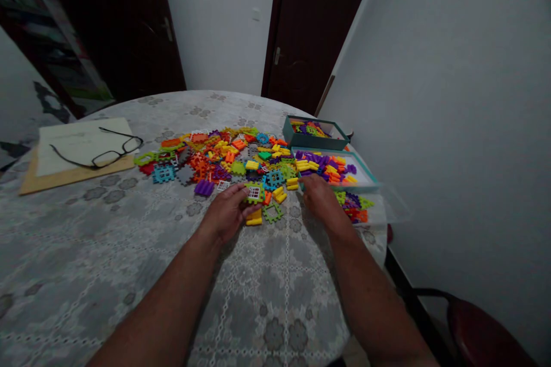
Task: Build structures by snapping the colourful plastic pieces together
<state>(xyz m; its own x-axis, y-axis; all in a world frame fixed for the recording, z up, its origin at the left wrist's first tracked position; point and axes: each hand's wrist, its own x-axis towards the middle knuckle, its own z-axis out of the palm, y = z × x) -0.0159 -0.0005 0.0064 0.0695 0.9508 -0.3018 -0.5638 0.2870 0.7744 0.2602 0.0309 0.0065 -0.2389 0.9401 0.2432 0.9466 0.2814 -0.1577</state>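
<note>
In the head view my left hand [228,208] grips a green toothed building block [253,192] with a white lattice window set in it. Below that block lie a yellow block [253,218] and a green open-frame piece [272,213]. My right hand [319,195] is closed, its fingertips at the right end of a yellow ribbed block [292,183]; the exact grip is partly hidden. Another yellow block [279,195] rests between the hands. Just behind them spreads a pile of mixed plastic building blocks [200,163]. A purple block [204,187] lies left of my left hand.
A green-rimmed tray [365,175] of purple, orange and yellow blocks stands right, with a dark green box [297,139] behind it. Clear plastic packaging [394,203] extends past the table edge. Glasses [107,157] lie on paper [64,149] at left. A red chair [477,327] stands lower right.
</note>
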